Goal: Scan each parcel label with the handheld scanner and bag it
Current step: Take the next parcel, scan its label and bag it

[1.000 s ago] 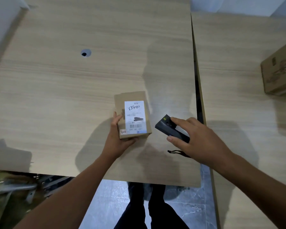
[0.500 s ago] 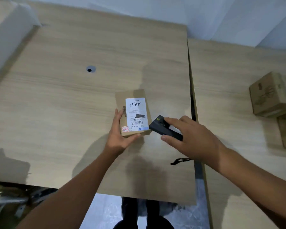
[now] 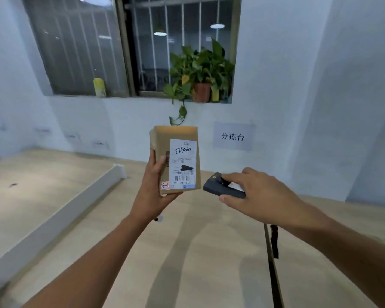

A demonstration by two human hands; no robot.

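Plainly, from the head view, the scan is the step in hand. The left hand (image 3: 152, 192) holds the parcel (image 3: 175, 160) upright in the air above the surface (image 3: 187, 252), fingers wrapped round its lower left edge, label (image 3: 183, 166) facing the camera. The right hand (image 3: 260, 194) grips the scanner (image 3: 218, 187) just beside the parcel's lower right corner, index finger lying along its top. The scanner's nose seems to point past the box's edge rather than at the barcode (image 3: 182, 177). To scan well, I would swing the nose onto the lower barcode, draw it back slightly, and hold the label flat and steady. No bag shows.
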